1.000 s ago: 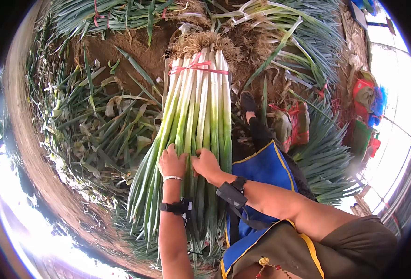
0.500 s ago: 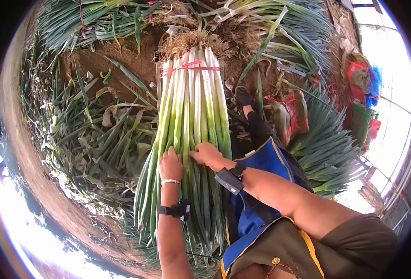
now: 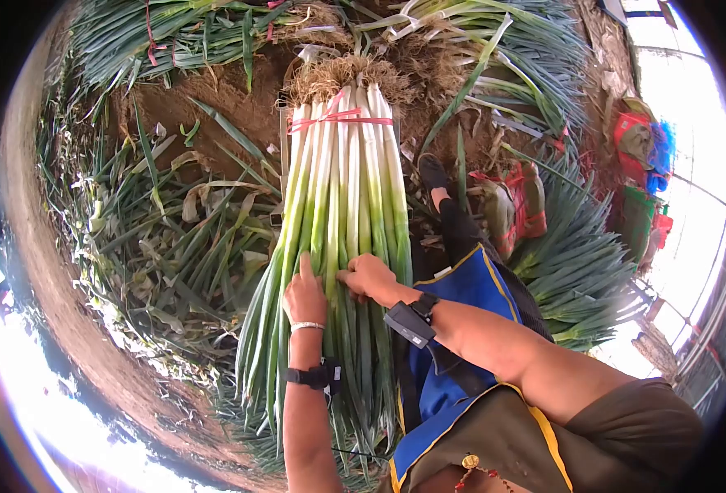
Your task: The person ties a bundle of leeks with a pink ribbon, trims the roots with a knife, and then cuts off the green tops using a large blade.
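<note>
A large bundle of green onions [image 3: 342,189] lies with its roots at the top and its leaves fanned towards me. Pink tape [image 3: 340,120] wraps the white stalks just below the roots. My left hand [image 3: 304,293] rests on the green part of the bundle, its index finger stretched out along the stalks. To its right, my right hand [image 3: 368,277] is bent over the leaves with its fingers curled in. Whatever its fingertips pinch is hidden among the leaves.
Loose leaves [image 3: 190,238] cover the ground on the left. More onion piles lie at the top left [image 3: 190,41], top right [image 3: 543,57] and right [image 3: 572,246]. Wrapped packs [image 3: 515,201] stand beside my foot [image 3: 433,172]. A blue apron [image 3: 453,378] covers my lap.
The index finger of my left hand has straightened and points up the stalks. My right hand stays at nearly the same spot on the leaves. The view has shifted slightly.
</note>
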A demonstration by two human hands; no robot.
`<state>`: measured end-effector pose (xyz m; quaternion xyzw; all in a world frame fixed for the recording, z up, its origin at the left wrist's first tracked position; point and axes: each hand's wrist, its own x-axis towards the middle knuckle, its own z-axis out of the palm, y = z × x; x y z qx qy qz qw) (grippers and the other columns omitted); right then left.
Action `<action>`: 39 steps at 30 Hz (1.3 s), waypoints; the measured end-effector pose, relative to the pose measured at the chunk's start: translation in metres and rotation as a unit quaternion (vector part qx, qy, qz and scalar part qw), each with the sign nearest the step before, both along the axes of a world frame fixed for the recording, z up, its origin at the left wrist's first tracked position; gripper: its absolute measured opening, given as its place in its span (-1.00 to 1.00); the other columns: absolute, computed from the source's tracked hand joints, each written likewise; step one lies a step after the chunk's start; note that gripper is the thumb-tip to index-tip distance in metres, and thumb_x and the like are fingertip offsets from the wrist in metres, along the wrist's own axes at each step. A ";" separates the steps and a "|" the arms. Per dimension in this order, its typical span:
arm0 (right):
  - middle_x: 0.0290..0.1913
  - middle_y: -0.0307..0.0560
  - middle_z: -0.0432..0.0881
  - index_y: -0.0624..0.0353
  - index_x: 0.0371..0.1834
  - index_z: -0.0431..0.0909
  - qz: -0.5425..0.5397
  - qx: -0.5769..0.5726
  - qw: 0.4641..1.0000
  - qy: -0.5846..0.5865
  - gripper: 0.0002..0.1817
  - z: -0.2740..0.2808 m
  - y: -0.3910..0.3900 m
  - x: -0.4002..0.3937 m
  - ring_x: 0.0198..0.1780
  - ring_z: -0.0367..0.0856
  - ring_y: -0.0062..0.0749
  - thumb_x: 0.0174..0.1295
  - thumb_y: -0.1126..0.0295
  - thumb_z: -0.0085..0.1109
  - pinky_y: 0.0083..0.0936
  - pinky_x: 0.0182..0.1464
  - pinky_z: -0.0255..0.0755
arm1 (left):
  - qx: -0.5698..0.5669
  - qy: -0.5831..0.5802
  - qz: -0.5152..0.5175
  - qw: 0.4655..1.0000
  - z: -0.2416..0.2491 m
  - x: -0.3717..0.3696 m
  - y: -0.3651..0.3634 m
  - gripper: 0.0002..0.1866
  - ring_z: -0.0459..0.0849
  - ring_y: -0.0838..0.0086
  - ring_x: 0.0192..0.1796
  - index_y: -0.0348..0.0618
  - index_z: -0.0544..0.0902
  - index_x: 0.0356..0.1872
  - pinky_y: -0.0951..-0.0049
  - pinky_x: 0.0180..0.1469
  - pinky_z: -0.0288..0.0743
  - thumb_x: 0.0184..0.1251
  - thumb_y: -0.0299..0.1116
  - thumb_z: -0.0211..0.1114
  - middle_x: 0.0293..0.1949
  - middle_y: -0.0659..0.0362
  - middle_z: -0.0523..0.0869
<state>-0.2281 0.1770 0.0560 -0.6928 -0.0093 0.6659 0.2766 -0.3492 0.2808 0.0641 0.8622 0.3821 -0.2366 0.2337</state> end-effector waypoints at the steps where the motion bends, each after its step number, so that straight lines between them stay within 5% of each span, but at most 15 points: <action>1: -0.71 -0.08 0.57 0.28 -0.63 0.53 -0.009 -0.003 1.000 -0.003 -0.62 0.000 -0.001 -0.001 -0.72 0.52 -0.43 0.20 0.19 0.18 -0.47 -0.60 0.38 | 0.005 -0.010 0.024 1.000 0.002 0.001 -0.005 -0.45 0.64 0.04 -0.30 -0.08 0.38 0.23 0.11 -0.25 0.51 0.17 -0.37 0.28 -0.37 -0.06 0.62; 2: -0.71 -0.08 0.57 0.28 -0.62 0.53 -0.018 -0.006 1.000 -0.007 -0.62 0.001 -0.001 -0.002 -0.72 0.52 -0.44 0.20 0.20 0.18 -0.48 -0.60 0.37 | 0.010 0.015 0.008 1.000 0.011 0.008 -0.008 -0.36 0.63 0.04 -0.27 0.11 0.36 0.31 0.12 -0.23 0.50 0.15 -0.38 0.29 -0.35 -0.03 0.63; 5: -0.70 -0.07 0.57 0.29 -0.61 0.52 -0.024 -0.004 1.000 -0.007 -0.64 0.000 -0.004 -0.002 -0.72 0.52 -0.44 0.21 0.22 0.17 -0.47 -0.61 0.37 | -0.058 -0.107 0.038 0.992 0.027 0.006 -0.006 -0.42 0.65 0.06 -0.12 0.10 0.50 0.20 0.15 -0.09 0.53 0.06 -0.34 0.37 -0.14 -0.04 0.66; 9: -0.70 -0.07 0.57 0.29 -0.59 0.52 -0.006 0.004 1.000 -0.004 -0.65 -0.005 -0.002 -0.003 -0.71 0.52 -0.45 0.21 0.22 0.17 -0.46 -0.61 0.37 | -0.004 -0.045 -0.020 0.999 0.033 0.003 -0.011 -0.47 0.59 0.07 0.02 0.07 0.58 0.12 0.18 0.02 0.49 0.02 -0.27 0.41 0.04 -0.02 0.60; 11: -0.69 -0.07 0.57 0.29 -0.59 0.51 -0.004 -0.003 1.000 -0.001 -0.65 -0.004 -0.004 -0.002 -0.70 0.53 -0.44 0.21 0.23 0.17 -0.46 -0.60 0.38 | -0.037 0.005 0.052 0.998 0.032 0.010 -0.012 -0.52 0.53 0.08 0.10 0.07 0.64 0.05 0.18 0.09 0.45 0.01 -0.24 0.42 0.14 -0.03 0.53; 15: -0.69 -0.08 0.57 0.29 -0.58 0.50 -0.003 0.010 1.000 0.005 -0.65 0.001 -0.005 0.000 -0.70 0.54 -0.42 0.21 0.22 0.15 -0.45 -0.58 0.40 | -0.060 0.004 0.153 0.986 0.011 0.020 -0.007 -0.71 0.52 0.11 0.08 0.04 0.73 -0.13 0.20 0.09 0.42 0.10 -0.20 0.37 0.04 0.01 0.55; 20: -0.65 -0.04 0.61 0.28 -0.53 0.54 0.103 0.004 0.991 -0.084 -0.67 0.003 -0.006 -0.002 -0.57 0.65 -0.24 0.19 0.22 0.04 -0.31 -0.38 0.52 | -0.031 0.060 0.231 0.971 0.006 0.051 -0.011 -0.63 0.44 0.16 0.08 0.02 0.75 -0.30 0.20 0.09 0.37 -0.13 -0.03 0.52 -0.07 0.09 0.49; 28: -0.66 -0.07 0.61 0.27 -0.53 0.53 0.084 0.030 0.995 -0.037 -0.69 0.001 -0.007 0.000 -0.60 0.64 -0.28 0.21 0.25 -0.03 -0.33 -0.42 0.51 | 0.006 0.094 0.206 0.974 -0.003 0.062 -0.007 -0.57 0.45 0.11 0.03 -0.10 0.74 -0.45 0.24 0.13 0.36 -0.32 -0.03 0.60 -0.11 0.00 0.54; 38: -0.67 -0.11 0.61 0.21 -0.53 0.50 0.064 0.021 0.997 -0.023 -0.73 0.007 -0.008 0.004 -0.64 0.62 -0.39 0.23 0.27 0.01 -0.44 -0.50 0.48 | -0.003 0.067 0.246 0.967 -0.003 0.064 -0.014 -0.74 0.41 0.12 0.09 -0.17 0.73 -0.48 0.16 0.12 0.32 -0.15 -0.22 0.51 -0.02 0.04 0.52; 39: -0.67 -0.11 0.61 0.21 -0.53 0.50 0.062 0.020 0.998 -0.022 -0.73 0.007 -0.008 0.005 -0.64 0.62 -0.39 0.23 0.27 0.01 -0.44 -0.50 0.48 | 0.071 0.017 0.142 0.987 -0.003 0.067 -0.018 -0.77 0.37 0.13 0.15 -0.19 0.73 -0.47 0.12 0.13 0.30 -0.13 -0.26 0.49 0.03 0.07 0.51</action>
